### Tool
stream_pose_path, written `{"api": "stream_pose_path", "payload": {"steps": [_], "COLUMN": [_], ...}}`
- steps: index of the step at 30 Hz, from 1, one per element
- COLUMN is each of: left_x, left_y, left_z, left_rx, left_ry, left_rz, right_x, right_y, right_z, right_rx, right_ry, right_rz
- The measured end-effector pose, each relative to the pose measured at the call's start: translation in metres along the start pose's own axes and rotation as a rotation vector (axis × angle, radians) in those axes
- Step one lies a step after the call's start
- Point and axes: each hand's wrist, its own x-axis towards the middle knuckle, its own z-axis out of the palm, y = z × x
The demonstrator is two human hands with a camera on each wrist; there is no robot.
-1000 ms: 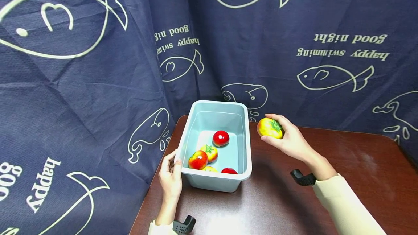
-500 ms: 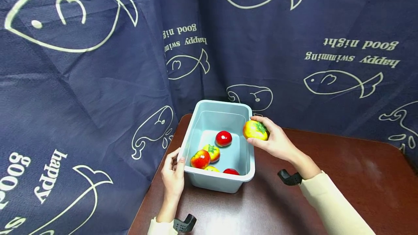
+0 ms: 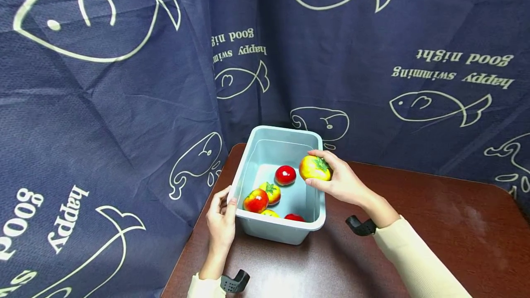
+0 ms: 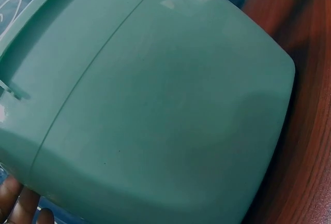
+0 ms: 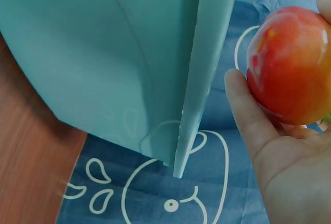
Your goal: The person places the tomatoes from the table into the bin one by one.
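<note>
My right hand (image 3: 343, 180) grips a yellow-and-red tomato (image 3: 312, 168) with a green star-shaped leaf top, holding it above the right rim of a light blue plastic bin (image 3: 271, 230). From the right wrist view, the tomato's red underside (image 5: 289, 63) sits between thumb and fingers, beside the bin wall. At the bin's near left corner, my left hand (image 3: 221, 220) holds the rim, thumb on top. Inside the bin lie a red tomato (image 3: 285, 175), a red-orange one (image 3: 256, 201), a yellow one (image 3: 271, 193) with a green top, and others partly hidden by the front wall.
The bin stands on a brown wooden table (image 3: 406, 206), near its left back corner. Dark blue fabric (image 3: 364, 59) printed with white fish and lettering hangs behind and on the left. Each wrist wears a black band mount (image 3: 360, 226).
My right hand has carried the tomato leftward, from beside the bin to over its right rim. My left hand keeps its hold on the bin. The head view has shifted slightly.
</note>
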Motion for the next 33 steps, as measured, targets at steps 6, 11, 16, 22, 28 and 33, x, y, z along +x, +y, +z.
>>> {"api": "stream_pose_path", "payload": {"steps": [6,11,16,22,28,33], "left_x": [-0.001,-0.001,0.0,0.0,-0.001,-0.001], "left_y": [-0.023,-0.025,-0.006,-0.004,-0.026,-0.027], "left_z": [-0.002,-0.002,-0.001,-0.002,-0.004,-0.004], "left_rx": [-0.011,-0.009,-0.011,-0.015,-0.021,-0.029], "left_ry": [0.014,0.011,0.0,0.003,0.003,0.0], "left_rz": [-0.022,-0.03,-0.028,-0.037,-0.019,-0.02], "right_x": [0.001,0.0,0.0,0.0,0.001,0.003], "right_y": [-0.002,-0.003,-0.003,-0.003,-0.003,-0.008], "right_z": [0.004,0.007,0.01,0.011,0.016,0.018], "right_rx": [0.006,0.024,0.025,0.001,0.001,-0.003], "right_ry": [-0.032,-0.053,-0.081,-0.106,-0.096,-0.111], "right_rz": [0.004,0.004,0.004,-0.035,-0.083,-0.097]}}
